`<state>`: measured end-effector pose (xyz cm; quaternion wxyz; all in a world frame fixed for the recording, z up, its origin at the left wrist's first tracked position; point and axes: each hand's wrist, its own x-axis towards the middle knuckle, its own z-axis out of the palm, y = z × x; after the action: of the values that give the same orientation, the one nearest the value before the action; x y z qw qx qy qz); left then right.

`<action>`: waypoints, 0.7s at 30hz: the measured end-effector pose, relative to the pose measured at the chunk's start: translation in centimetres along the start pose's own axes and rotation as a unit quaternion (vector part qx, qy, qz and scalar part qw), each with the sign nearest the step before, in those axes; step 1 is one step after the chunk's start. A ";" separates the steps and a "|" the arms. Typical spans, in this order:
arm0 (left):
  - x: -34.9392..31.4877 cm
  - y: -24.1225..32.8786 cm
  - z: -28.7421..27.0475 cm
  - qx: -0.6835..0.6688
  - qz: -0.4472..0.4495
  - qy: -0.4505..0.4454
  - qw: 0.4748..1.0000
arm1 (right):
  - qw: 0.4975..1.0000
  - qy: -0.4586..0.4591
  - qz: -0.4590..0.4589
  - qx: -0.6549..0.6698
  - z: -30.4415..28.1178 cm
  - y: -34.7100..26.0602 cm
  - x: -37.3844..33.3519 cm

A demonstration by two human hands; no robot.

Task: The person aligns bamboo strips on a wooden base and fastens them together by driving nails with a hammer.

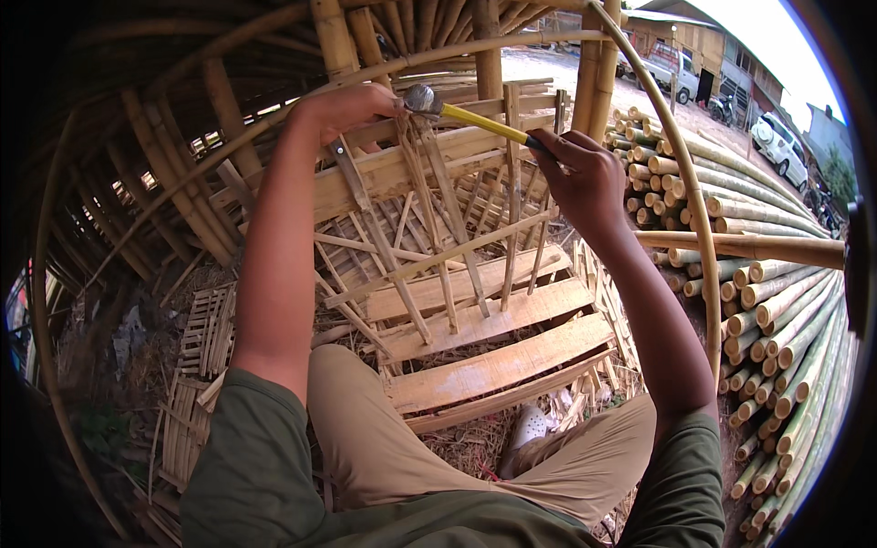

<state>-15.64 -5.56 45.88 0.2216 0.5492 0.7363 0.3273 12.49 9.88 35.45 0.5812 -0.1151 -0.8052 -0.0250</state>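
Note:
My right hand [582,173] is wrapped around the dark grip of a hammer [484,122] with a yellow handle. The metal hammer head lies at the top of the upright bamboo slats [451,215], right beside the fingertips of my left hand [352,108]. That left hand is bent over the top of the slatted bamboo frame [429,263], its fingers closed; what they pinch is hidden around the hammer head. The slats lean in a row, crossed by a thin bamboo strip. Wider split-bamboo boards [493,361] lie below them, in front of my knees.
Cut bamboo poles [776,301] are stacked at the right, behind a curved bamboo hoop [699,201]. Small slatted bamboo pieces [206,329] lie on the littered ground to the left. Thick bamboo posts [333,41] stand beyond; parked vehicles [778,146] show at the far right.

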 end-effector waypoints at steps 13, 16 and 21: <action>-0.3 1.8 1.4 0.091 -0.085 0.015 0.992 | 0.965 -0.098 0.154 0.186 1.4 2.8 -0.7; -0.2 1.6 1.4 0.071 -0.098 0.001 0.993 | 0.951 -0.107 0.178 0.230 1.7 2.7 -0.8; 0.0 0.9 1.0 0.068 -0.074 0.000 0.995 | 0.947 -0.123 0.159 0.249 2.2 3.2 -0.6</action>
<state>-14.40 -5.15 45.84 0.2071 0.5072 0.7953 0.2594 11.34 13.25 33.88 0.4839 -0.0954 -0.8223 0.2837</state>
